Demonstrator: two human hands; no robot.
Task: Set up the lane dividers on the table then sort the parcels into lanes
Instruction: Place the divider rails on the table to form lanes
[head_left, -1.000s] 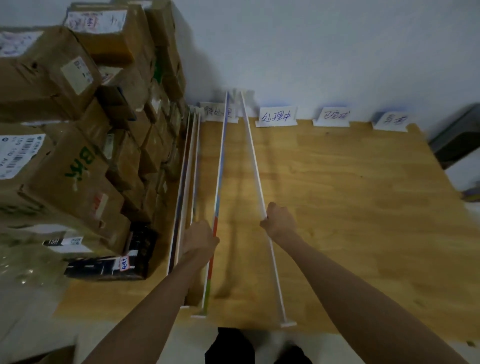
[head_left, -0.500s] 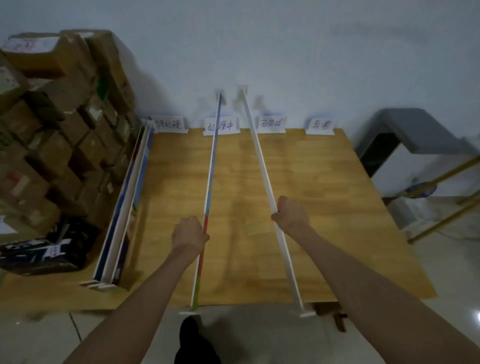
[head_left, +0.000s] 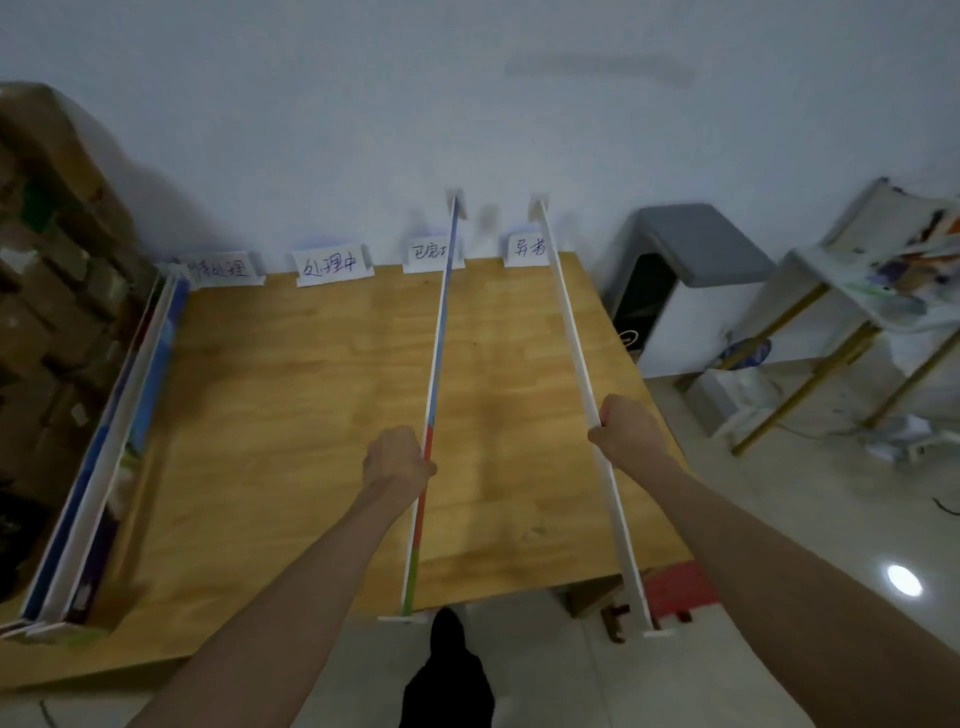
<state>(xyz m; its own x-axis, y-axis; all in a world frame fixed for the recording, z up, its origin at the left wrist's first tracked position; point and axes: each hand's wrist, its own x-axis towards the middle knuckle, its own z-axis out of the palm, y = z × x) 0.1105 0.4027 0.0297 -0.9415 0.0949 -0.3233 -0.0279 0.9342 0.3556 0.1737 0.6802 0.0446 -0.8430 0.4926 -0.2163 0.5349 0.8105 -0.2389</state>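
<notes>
Wooden surface; blurred parcels far left of the left hand, cut by the frame. Left hand grasps the colored divider, right hand the white divider; fingers hidden. Beyond: paper labels, one partly covered.

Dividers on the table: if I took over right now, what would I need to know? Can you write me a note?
Left hand grips the coloured divider, held above the wooden table.
Right hand grips the white divider, held near the table's right edge.
More dividers lie stacked along the left edge, beside the parcels.
Four label cards stand along the far edge.
Done: two dividers picked up.
Left: set every divider between the labels, then sort the parcels into lanes.
</notes>
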